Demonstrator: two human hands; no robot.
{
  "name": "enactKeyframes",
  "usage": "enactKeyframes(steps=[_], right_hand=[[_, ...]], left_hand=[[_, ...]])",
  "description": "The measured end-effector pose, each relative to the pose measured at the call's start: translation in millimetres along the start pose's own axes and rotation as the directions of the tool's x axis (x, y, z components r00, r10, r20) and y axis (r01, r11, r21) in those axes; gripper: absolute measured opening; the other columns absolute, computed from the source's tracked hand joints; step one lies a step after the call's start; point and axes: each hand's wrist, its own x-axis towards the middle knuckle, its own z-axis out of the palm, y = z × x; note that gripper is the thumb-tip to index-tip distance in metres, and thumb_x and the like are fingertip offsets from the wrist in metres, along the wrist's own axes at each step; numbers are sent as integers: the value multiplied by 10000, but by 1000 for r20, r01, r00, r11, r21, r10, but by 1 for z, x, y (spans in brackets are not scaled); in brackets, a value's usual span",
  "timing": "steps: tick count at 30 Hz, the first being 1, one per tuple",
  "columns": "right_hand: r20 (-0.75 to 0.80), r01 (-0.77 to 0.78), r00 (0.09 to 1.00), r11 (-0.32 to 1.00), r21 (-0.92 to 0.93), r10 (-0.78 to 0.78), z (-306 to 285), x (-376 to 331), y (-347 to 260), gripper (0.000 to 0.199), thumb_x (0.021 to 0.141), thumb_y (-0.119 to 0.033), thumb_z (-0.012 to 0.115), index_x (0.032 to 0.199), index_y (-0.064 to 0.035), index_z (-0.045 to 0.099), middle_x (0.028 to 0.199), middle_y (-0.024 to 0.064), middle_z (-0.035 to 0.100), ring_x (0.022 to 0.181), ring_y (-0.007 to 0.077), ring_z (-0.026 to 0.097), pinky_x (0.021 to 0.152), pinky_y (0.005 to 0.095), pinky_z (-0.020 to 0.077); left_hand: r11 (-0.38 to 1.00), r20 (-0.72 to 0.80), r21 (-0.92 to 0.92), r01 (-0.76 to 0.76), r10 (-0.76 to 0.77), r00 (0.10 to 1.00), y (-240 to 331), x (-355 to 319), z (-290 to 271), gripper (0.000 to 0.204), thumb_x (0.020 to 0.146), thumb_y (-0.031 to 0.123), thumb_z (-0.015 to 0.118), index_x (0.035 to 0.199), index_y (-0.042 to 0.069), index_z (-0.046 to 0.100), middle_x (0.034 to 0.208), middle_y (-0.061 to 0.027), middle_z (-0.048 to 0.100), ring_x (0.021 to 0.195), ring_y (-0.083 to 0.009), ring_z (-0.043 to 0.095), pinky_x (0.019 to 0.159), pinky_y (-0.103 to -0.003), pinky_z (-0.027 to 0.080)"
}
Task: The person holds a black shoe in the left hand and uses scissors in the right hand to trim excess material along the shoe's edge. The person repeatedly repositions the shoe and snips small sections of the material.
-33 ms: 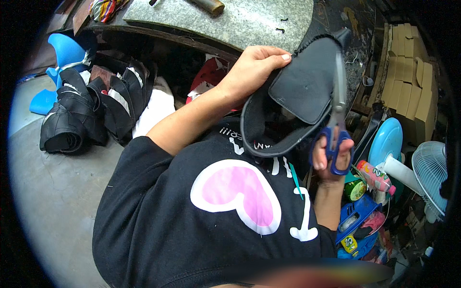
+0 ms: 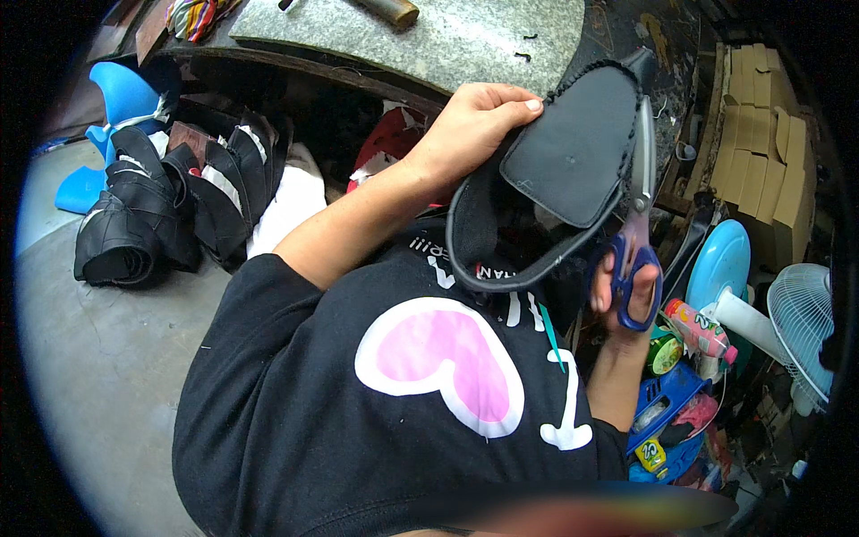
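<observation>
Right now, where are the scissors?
In the head view, the scissors are right of centre, held in the right hand, beside the right edge of the black leather-like piece.

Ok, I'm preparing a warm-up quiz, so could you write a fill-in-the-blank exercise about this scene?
The blue-handled metal scissors are in the person's ____ hand.
The left hand holds the ____ smooth-panelled looped piece.
The large white-bordered heart on the black cloth shirt is ____ inside.

Missing words: right; black; pink.

Passage over grey floor (image 2: 116,376), black rolls (image 2: 134,219) beyond, scissors (image 2: 641,205) blocking right of black piece (image 2: 573,143)
</observation>
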Motion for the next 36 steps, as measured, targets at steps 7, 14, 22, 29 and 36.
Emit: enactKeyframes(steps=[7,14,22,29,36], right_hand=[[234,157,896,-224,-962,-377,1,14,-68,475,626,-367,824,933,-80,603,703,100,592,658,288,603,577,386,453],[252,156,916,-303,-940,-312,11,23,-65,401,634,-289,798,909,-88,586,679,102,582,635,292,599,565,400,448],[326,240,906,-308,-921,-270,5,16,-57,346,644,-253,785,843,-79,562,613,98,553,591,288,583,545,393,443],[153,187,975,224,-956,-162,-21,26,-44,258,728,-157,751,820,-45,538,601,71,545,530,198,551,522,290,428],[-17,246,946,750,-614,-325,-7,59,-21,302,842,-128,669,1074,-1,524,902,85,646,803,137,626,722,248,498]], left_hand=[[872,70,442,-211,201,977,9,7,0,330,895,200,595,1030,-95,655,868,-113,699,777,-132,639,731,-249,512],[994,56,90,-63,58,997,12,-1,8,284,888,172,598,1001,-78,670,823,-73,686,725,-98,620,673,-236,507],[997,25,61,-49,47,999,12,-9,10,263,892,169,591,968,-70,673,807,-54,674,710,-83,609,651,-222,495],[997,43,71,-31,28,999,8,-6,9,260,892,169,596,963,-68,673,801,-49,668,712,-81,601,645,-221,489],[972,204,196,-128,87,975,5,-7,15,248,905,181,626,999,-44,671,863,-28,666,795,-69,590,732,-217,476]])
